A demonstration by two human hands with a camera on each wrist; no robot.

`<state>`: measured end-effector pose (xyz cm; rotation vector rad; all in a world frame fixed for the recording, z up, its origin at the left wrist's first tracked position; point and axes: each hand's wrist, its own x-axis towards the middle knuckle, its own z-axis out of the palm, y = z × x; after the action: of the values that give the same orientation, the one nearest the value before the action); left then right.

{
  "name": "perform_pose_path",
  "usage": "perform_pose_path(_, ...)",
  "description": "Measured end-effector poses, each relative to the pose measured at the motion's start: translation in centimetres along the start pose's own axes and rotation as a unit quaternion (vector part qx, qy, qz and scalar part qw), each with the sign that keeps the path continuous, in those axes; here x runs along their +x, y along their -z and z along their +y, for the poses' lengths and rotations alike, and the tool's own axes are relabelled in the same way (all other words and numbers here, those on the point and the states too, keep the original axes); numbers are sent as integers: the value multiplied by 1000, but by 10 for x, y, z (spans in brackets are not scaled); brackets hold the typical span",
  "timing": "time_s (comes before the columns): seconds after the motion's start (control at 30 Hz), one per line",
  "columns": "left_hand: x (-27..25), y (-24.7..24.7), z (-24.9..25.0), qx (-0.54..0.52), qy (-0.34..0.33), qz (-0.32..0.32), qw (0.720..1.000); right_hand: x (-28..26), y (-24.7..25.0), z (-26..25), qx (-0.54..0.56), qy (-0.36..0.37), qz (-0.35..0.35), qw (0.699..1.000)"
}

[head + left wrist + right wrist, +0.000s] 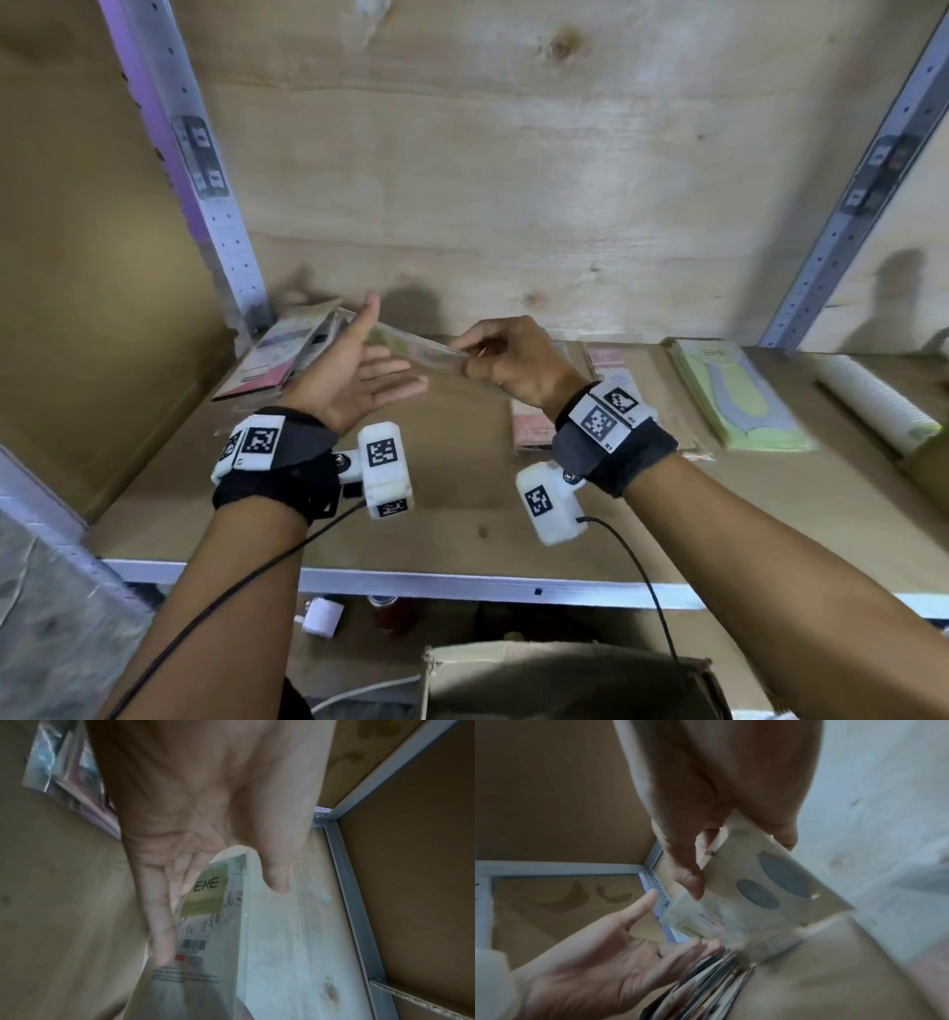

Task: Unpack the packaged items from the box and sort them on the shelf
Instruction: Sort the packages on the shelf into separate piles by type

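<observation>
Head view: your right hand (506,360) pinches a flat green packet (411,343) | your left hand (359,370), fingers spread, palm up beside it | above shelf (359,519).

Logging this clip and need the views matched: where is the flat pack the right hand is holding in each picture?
Head: the green pack is at centre, edge-on, pinched by the right hand, reaching to the open left hand.
Left wrist: lower centre, beyond the palm.
Right wrist: centre right, under the thumb.
Shared landmark: the grey shelf post.
</observation>
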<state>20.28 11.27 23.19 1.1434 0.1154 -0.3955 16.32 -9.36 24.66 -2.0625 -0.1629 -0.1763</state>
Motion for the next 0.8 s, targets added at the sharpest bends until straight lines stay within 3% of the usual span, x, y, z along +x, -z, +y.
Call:
perform_pose_path(0.17, 4, -14, -11, -40, -47, 2, 998, -19, 22, 2, -98, 59, -4, 993)
perform_pose_path(0.3, 6, -25, -19, 3, -62, 16, 998, -32, 44, 19, -110, 39, -9, 993)
perform_pose_path(0.4, 8, -34, -27, 39, -77, 9, 996, -38, 62, 38, -99, 12, 48, 994)
perform_pose_path(0.5, 13, -45, -37, 71, -66, -23, 995, -44, 78, 60, -37, -54, 66, 996)
perform_pose_path(0.6, 21, -56, -49, 101, -50, -51, 992, -50, 89, 80, 88, -114, 1, 990)
perform_pose_path(0.8, 44, -66, -66, 135, -58, -2, 989, -57, 106, 104, 154, -155, -32, 975)
